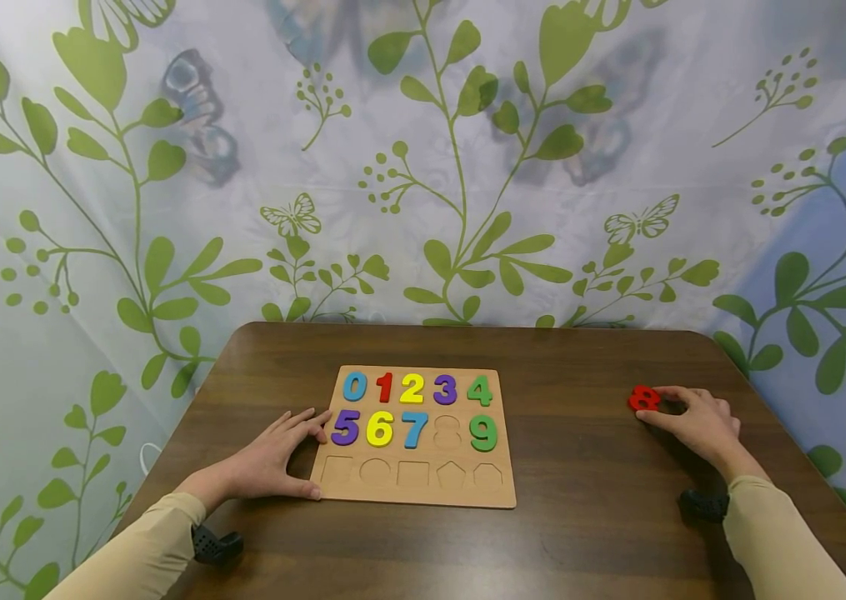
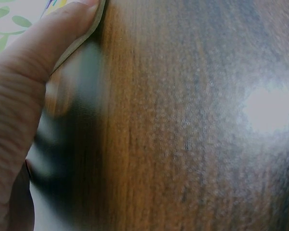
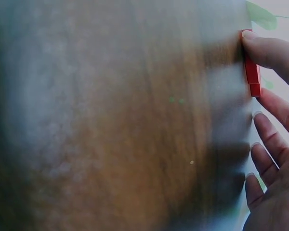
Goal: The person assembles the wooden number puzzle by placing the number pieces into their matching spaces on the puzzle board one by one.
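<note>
A light wooden number puzzle board (image 1: 423, 497) lies on the table, with colourful digits 0 to 7 and 9 in its upper two rows. At its left edge my left hand (image 1: 268, 458) rests with spread fingers, the thumb touching near the lower corner. In the left wrist view only the thumb (image 2: 48, 41) shows clearly, against the board's edge. Far to the right, my right hand (image 1: 700, 425) pinches a red number 8 (image 1: 643, 398) between thumb and index finger. The right wrist view shows that red piece (image 3: 252, 72) edge-on, its other fingers loosely bent.
An 8-shaped recess (image 1: 447, 432) sits between the blue 7 (image 1: 414, 429) and green 9 (image 1: 483, 432). Shape recesses, including a circle (image 1: 375, 473), line the bottom row. The brown table (image 1: 573, 483) ends at a leaf-patterned curtain (image 1: 362, 250).
</note>
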Action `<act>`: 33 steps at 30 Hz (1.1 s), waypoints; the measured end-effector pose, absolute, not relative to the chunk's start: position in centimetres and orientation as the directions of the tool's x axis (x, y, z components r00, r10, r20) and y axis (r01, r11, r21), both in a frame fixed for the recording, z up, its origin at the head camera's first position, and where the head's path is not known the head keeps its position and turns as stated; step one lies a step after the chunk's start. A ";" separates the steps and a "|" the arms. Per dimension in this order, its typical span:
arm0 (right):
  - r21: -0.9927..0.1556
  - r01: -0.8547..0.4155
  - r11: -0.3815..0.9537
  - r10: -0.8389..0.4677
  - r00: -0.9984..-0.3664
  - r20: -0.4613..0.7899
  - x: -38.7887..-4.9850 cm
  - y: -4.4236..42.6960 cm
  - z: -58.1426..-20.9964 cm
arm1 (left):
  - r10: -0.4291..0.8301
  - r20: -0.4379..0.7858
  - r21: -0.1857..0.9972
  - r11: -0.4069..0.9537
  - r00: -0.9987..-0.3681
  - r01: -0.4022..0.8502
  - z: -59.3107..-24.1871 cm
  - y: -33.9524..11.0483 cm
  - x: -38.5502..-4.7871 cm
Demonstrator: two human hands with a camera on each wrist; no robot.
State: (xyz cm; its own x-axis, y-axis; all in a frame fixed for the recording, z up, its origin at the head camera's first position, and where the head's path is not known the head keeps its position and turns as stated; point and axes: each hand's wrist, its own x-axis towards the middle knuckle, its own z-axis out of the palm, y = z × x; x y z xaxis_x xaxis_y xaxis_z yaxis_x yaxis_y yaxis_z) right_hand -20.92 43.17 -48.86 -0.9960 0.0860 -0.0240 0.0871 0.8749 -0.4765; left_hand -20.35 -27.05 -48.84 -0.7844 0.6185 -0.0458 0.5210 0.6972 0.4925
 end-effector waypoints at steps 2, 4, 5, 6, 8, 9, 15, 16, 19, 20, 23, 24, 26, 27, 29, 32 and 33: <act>-0.476 0.087 0.875 0.088 -0.996 -0.021 -20.9 43.2 -48.9 | 0.618 -0.046 0.493 0.697 -0.785 0.520 -48.8 -27.0 -20.3; -0.474 0.087 0.876 0.088 -0.996 -0.019 -20.9 43.1 -48.9 | 0.618 -0.048 0.495 0.697 -0.785 0.518 -48.8 -27.0 -20.4; -0.473 0.087 0.877 0.089 -0.996 -0.018 -20.9 43.1 -48.9 | 0.618 -0.048 0.496 0.697 -0.785 0.518 -48.8 -27.0 -20.4; -0.471 0.087 0.878 0.089 -0.996 -0.018 -20.9 43.1 -48.9 | 0.618 -0.049 0.496 0.697 -0.785 0.518 -48.8 -27.0 -20.4; -0.467 0.086 0.880 0.089 -0.996 -0.016 -20.9 43.1 -48.9 | 0.619 -0.048 0.498 0.695 -0.784 0.518 -48.8 -27.0 -20.3; -0.466 0.086 0.881 0.089 -0.996 -0.015 -20.8 43.1 -48.9 | 0.619 -0.047 0.498 0.695 -0.784 0.519 -48.9 -27.0 -20.3; -0.456 0.066 0.887 0.083 -0.996 0.016 -20.8 43.0 -49.1 | 0.618 -0.048 0.498 0.695 -0.784 0.518 -48.9 -27.1 -20.3; -0.456 0.062 0.888 0.082 -0.996 0.023 -20.8 43.0 -49.1 | 0.618 -0.049 0.499 0.696 -0.785 0.517 -48.9 -27.1 -20.3; -0.453 0.053 0.890 0.076 -0.997 0.033 -20.7 43.0 -49.1 | 0.618 -0.052 0.502 0.695 -0.785 0.514 -48.9 -27.1 -20.2; -0.452 0.051 0.891 0.074 -0.997 0.033 -20.7 43.0 -49.1 | 0.617 -0.053 0.502 0.696 -0.785 0.513 -48.9 -27.1 -20.2; -0.448 0.046 0.893 0.069 -0.997 0.037 -20.7 43.0 -49.1 | 0.616 -0.055 0.500 0.699 -0.786 0.512 -48.9 -27.0 -20.2; -0.446 0.044 0.894 0.068 -0.997 0.039 -20.7 43.0 -49.1 | 0.615 -0.057 0.499 0.700 -0.787 0.511 -48.9 -27.0 -20.2; -0.445 0.041 0.895 0.068 -0.997 0.044 -20.8 43.0 -49.1 | 0.613 -0.060 0.498 0.702 -0.787 0.509 -48.8 -27.0 -20.2; -0.445 0.040 0.895 0.067 -0.997 0.047 -20.8 43.0 -49.1 | 0.613 -0.061 0.498 0.703 -0.788 0.508 -48.8 -27.0 -20.2; -0.445 0.039 0.895 0.067 -0.997 0.048 -20.9 43.0 -49.1 | 0.613 -0.061 0.496 0.703 -0.788 0.509 -48.8 -27.0 -20.3; -0.448 0.039 0.893 0.066 -0.997 0.044 -20.9 43.0 -49.1 | 0.613 -0.058 0.495 0.703 -0.788 0.511 -48.7 -26.9 -20.3; -0.448 0.039 0.893 0.065 -0.997 0.042 -20.9 43.0 -49.1 | 0.613 -0.056 0.495 0.703 -0.788 0.511 -48.6 -26.9 -20.3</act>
State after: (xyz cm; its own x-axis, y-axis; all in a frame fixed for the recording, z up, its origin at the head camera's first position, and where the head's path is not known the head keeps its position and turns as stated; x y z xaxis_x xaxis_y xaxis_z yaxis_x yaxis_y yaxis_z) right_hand -20.91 43.04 -49.07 -0.9970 0.0653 0.0424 0.0394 0.8930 -0.4482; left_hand -20.27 -26.94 -48.64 -0.7880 0.6131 -0.0565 0.5113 0.7027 0.4947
